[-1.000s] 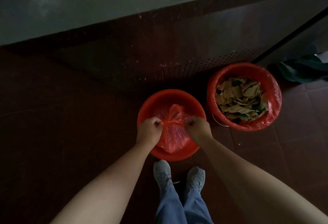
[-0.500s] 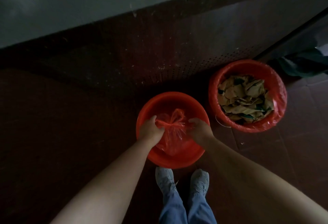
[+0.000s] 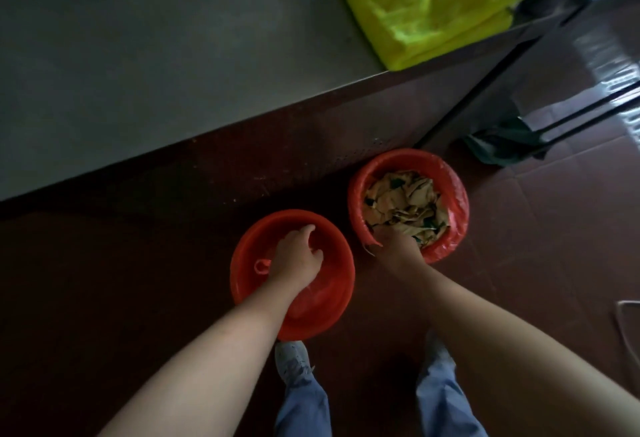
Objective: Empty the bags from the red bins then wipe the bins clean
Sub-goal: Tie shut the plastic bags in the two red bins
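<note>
Two red bins stand on the floor in front of my feet. My left hand [image 3: 300,256] is down inside the left bin [image 3: 341,258], fingers curled on the tied red bag [image 3: 260,266], most of which the hand hides. The right bin [image 3: 459,194] is lined with a red bag and filled with dry brown leaves and scraps [image 3: 401,199]. My right hand [image 3: 394,246] is at that bin's near rim and grips the edge of its red liner [image 3: 370,240].
A grey table top [image 3: 138,55] runs above the bins, with a yellow-green cloth [image 3: 426,3] at its right end. A dark green cloth [image 3: 502,142] lies on the tiled floor by black frame legs at the right. My shoes [image 3: 292,362] stand just behind the bins.
My right hand let go of the tied bag and moved over to the right bin's liner edge. My left hand stays on the bag in the left bin. The view tilted up.
</note>
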Demonstrator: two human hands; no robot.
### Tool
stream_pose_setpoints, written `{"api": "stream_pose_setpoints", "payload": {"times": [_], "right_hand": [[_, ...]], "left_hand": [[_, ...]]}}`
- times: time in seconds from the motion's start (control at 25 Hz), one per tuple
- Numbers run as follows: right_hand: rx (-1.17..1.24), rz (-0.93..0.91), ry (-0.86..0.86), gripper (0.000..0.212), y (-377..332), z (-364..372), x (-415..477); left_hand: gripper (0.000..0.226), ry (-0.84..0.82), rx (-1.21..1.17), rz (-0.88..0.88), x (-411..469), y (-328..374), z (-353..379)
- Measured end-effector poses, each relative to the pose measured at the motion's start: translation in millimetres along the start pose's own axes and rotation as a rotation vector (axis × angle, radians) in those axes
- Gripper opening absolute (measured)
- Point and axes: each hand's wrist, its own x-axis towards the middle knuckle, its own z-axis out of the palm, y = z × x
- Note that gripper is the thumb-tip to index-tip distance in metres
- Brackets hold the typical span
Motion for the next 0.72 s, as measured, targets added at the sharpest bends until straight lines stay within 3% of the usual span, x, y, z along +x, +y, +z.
{"api": "stream_pose_setpoints", "payload": {"times": [0.16, 0.44, 0.56, 0.72], "right_hand": [[-0.037, -0.002, 0.007, 0.019, 64.2, -38.0, 11.8], [-0.089, -0.076, -0.066, 0.024, 166.0, -101.9, 20.4], [-0.150, -0.146, -0.088, 0.029, 193.7, -98.9, 40.5], [-0.245, -0.288, -0.113, 0.041, 237.6, -63.7, 77.0]], "left_hand": [[0.057, 0.064, 0.023, 0.059, 5.8, 51.7, 51.0], [0.048, 0.165, -0.023, 0.014, -12.9, 139.2, 147.5], [0.046, 0.215, -0.082, -0.011, -1.3, 157.7, 185.5], [0.048, 0.226, 0.030, 0.076, 17.7, 145.1, 255.4]]}}
